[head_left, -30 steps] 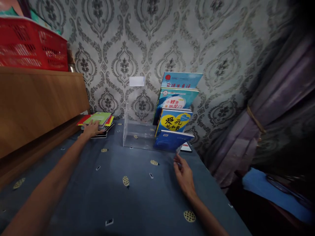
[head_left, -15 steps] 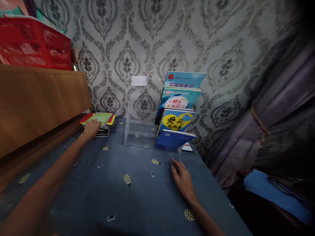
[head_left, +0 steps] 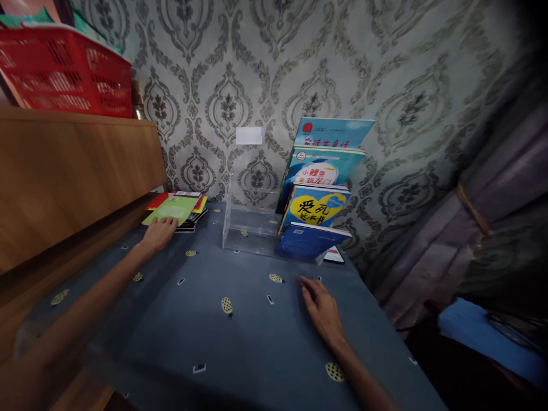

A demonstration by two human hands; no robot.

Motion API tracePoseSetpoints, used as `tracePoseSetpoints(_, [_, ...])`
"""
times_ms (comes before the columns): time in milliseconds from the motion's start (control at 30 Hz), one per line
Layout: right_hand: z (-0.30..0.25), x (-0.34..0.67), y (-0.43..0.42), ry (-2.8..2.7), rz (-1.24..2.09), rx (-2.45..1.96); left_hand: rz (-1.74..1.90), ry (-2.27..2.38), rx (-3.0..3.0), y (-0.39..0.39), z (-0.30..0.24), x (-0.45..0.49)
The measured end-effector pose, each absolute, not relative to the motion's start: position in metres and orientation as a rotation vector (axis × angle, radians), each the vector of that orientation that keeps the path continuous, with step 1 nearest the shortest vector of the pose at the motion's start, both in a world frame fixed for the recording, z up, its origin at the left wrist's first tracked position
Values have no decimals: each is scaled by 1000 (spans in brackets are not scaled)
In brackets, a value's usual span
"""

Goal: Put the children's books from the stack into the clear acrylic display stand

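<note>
My left hand (head_left: 159, 233) has its fingers over the near edge of a thin green book (head_left: 175, 210), the thumb out of sight. The green book lies slanted on top of a small stack with red, yellow and dark books (head_left: 186, 227), sticking out over its near side. My right hand (head_left: 323, 311) rests low over the blue tablecloth (head_left: 252, 337), fingers loosely curled and apart, holding nothing. Beyond it stands a clear acrylic rack (head_left: 248, 242). In the rack's right side lean several books, with a dark blue book (head_left: 312, 242) in front and a yellow-and-blue book (head_left: 317, 208) behind it.
A wooden cabinet (head_left: 81, 171) borders the table on the left, with a red plastic basket (head_left: 68, 74) on top. Behind the rack's right end lies a flat dark-edged object (head_left: 334, 255). A tied curtain (head_left: 466, 228) hangs at the right, near a blue cloth (head_left: 479, 331).
My left hand has drawn the green book towards me, so it now sticks out from the stack. My right hand stays nearly in place. The view has shifted slightly.
</note>
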State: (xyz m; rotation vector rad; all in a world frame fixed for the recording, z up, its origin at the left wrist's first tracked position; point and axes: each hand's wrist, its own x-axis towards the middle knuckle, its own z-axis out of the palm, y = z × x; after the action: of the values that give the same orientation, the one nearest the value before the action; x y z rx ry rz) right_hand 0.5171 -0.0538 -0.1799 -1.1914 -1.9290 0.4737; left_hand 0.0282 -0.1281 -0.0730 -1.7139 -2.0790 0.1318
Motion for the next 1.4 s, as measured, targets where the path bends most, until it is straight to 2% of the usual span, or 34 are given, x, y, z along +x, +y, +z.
tracePoseSetpoints(433, [-176, 516, -56, -1975, 475, -1188, 151, -2240, -1945, -222, -114, 61])
tracePoseSetpoints(567, [-177, 516, -55, -1992, 469, -1188, 131, -2380, -2128, -211, -115, 43])
tracePoseSetpoints(800, [-179, 516, -55, -1986, 463, -1163, -58, -2673, -1569, -159, -131, 25])
tracePoseSetpoints(1000, [-176, 515, -58, -1994, 474, -1168, -95, -2640, -1553, -157, -150, 24])
tracePoseSetpoints(1400, [-176, 512, -60, -2025, 459, -1175, -191, -2376, -1999, -188, -164, 30])
